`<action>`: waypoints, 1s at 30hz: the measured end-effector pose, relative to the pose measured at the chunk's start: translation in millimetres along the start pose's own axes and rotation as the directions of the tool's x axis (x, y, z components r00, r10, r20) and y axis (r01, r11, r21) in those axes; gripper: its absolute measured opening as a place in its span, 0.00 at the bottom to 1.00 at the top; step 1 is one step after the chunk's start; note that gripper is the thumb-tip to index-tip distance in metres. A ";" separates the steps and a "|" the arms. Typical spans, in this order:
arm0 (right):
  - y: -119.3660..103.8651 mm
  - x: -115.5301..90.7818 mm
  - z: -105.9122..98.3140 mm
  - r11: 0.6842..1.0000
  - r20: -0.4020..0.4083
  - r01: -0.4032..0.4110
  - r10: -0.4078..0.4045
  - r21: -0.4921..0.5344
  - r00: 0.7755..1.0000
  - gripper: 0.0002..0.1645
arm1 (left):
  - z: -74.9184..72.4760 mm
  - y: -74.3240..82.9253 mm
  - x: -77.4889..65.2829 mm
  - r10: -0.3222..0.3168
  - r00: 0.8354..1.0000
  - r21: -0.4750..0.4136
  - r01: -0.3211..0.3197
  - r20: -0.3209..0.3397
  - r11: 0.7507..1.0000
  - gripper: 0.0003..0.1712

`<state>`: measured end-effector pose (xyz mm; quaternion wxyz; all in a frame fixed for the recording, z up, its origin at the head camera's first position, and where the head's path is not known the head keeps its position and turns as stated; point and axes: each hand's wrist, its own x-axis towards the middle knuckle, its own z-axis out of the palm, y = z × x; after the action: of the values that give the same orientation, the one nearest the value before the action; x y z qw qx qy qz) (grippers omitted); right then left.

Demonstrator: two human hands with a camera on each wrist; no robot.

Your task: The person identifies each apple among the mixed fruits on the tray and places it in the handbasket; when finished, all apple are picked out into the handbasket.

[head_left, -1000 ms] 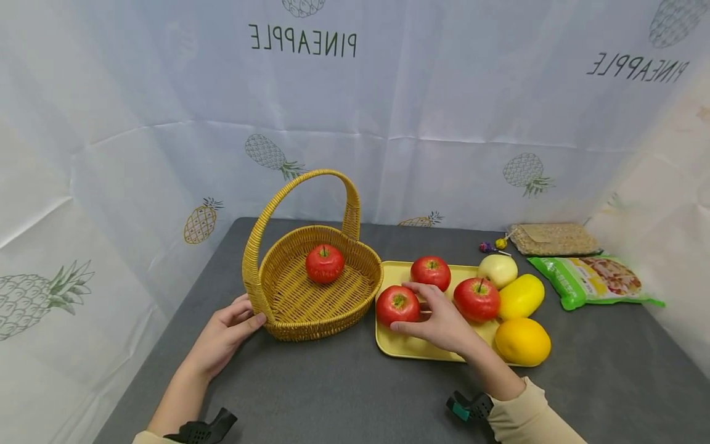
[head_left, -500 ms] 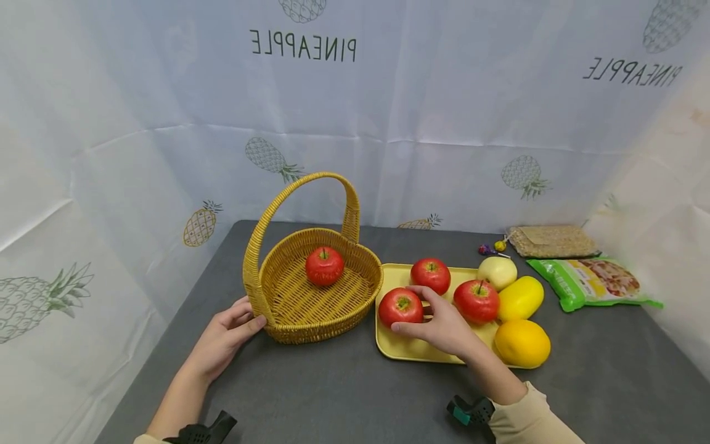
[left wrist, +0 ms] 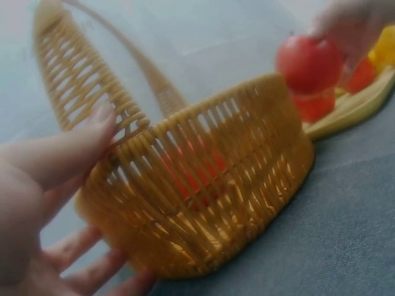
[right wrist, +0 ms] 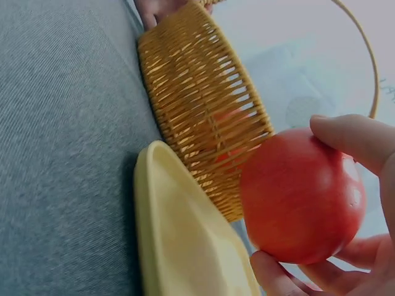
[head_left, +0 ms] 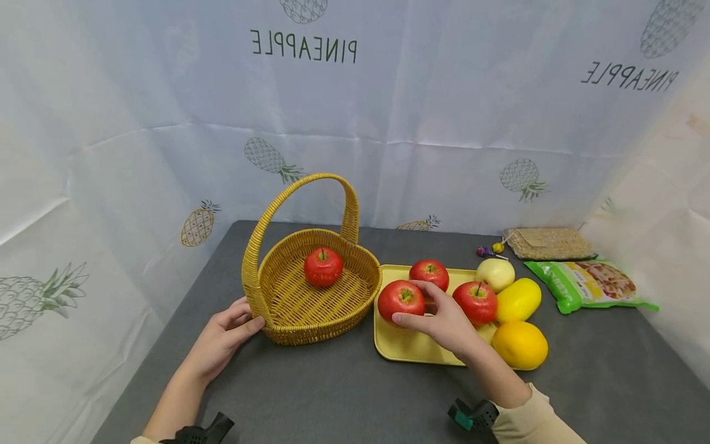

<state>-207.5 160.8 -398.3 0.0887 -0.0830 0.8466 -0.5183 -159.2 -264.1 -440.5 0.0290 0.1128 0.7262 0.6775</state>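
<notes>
My left hand (head_left: 224, 336) holds the left side of a heart-shaped wicker basket (head_left: 310, 333), thumb at the foot of its tall handle and fingers along the outer wall. One red apple (head_left: 323, 267) lies inside the basket. My right hand (head_left: 448, 320) grips another red apple (head_left: 400, 302) between thumb and fingers. In the right wrist view this gripped apple (right wrist: 302, 196) is raised above the yellow tray (right wrist: 185, 228), overlapping the basket wall (right wrist: 203, 92). Two more red apples, one at the back (head_left: 429, 274) and one on the right (head_left: 475, 303), lie on the tray.
On the tray's right side are a pale round fruit (head_left: 495, 274), a yellow mango-like fruit (head_left: 518, 300) and an orange-yellow round fruit (head_left: 520, 345). Farther right lie a green food packet (head_left: 593, 285), a grain pack (head_left: 549, 243) and lollipops (head_left: 490, 250). A pineapple-print curtain (head_left: 444, 111) stands behind.
My right hand has lifted the gripped apple up off the tray and slightly right. The left hand and the basket have stayed in place.
</notes>
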 end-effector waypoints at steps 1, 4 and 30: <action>-2.2 -0.3 -0.2 1.000 0.006 -0.004 0.003 0.023 1.000 0.46 | 0.0 0.1 -0.4 -0.002 1.000 0.001 0.002 -0.001 1.000 0.20; -9.1 -0.8 -1.4 0.998 0.012 0.000 0.000 0.063 1.000 0.46 | -0.2 -0.2 -0.8 -0.010 1.000 0.005 0.010 -0.007 1.000 0.20; -51.8 23.0 12.9 0.988 0.133 0.089 -0.106 0.125 0.985 0.43 | -0.9 -2.4 1.2 -0.017 1.000 0.009 0.017 -0.003 1.000 0.24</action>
<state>-224.3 121.0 -359.3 0.1269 -0.1549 0.8008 -0.5644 -160.7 -264.9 -442.7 0.0331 0.1059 0.7302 0.6742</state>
